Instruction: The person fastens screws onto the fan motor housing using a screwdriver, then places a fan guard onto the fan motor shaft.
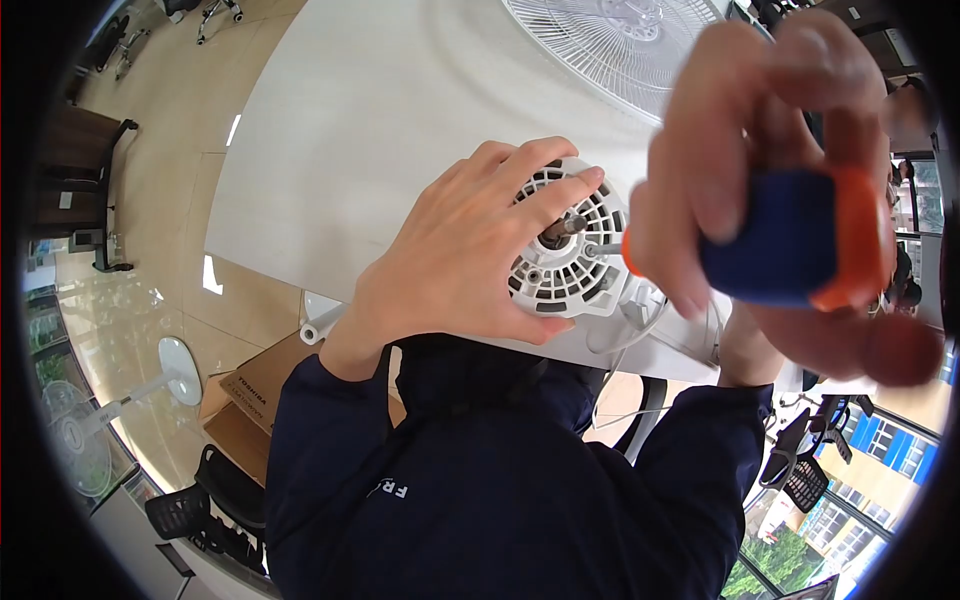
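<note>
My left hand [440, 250] is spread over a round white fan motor housing [597, 290] and grips it by its rim, thumb on the near side and fingers on the far side. From the middle of the slotted housing a metal shaft [572, 226] sticks out. Close to the camera, my right hand [705, 140] is wrapped round a screwdriver [770, 240] with a blue and orange handle. Its thin shank points left, and the tip meets the housing at a screw spot just right of the shaft. My left palm hides part of the housing.
A round wire fan grille [580, 35] lies on the white table [340, 120] at the far side. A white cable [640, 338] runs off the table's near edge. Below left are a cardboard box [250, 395] and a standing fan [85, 440] on the floor.
</note>
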Demonstrator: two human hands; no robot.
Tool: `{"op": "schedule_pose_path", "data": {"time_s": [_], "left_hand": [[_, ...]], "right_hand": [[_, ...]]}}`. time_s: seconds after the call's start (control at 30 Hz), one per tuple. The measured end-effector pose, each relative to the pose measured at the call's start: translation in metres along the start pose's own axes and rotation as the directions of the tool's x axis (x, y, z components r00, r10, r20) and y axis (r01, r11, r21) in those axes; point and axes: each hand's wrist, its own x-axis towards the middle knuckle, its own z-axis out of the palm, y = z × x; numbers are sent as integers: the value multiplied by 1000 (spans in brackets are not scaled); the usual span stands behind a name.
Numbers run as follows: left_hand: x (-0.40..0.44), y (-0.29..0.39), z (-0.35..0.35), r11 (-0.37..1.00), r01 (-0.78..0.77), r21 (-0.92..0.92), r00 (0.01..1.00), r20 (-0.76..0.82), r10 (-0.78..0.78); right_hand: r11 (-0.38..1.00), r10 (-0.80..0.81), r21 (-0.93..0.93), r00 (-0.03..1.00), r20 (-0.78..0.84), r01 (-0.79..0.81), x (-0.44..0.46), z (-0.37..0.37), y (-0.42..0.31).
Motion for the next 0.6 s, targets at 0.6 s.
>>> {"op": "schedule_pose_path", "data": {"time_s": [0.6], "left_hand": [[1, 2, -3, 998, -32, 56, 994, -98, 37]], "right_hand": [[954, -107, -250, 965, 238, 168, 4, -19, 4]]}}
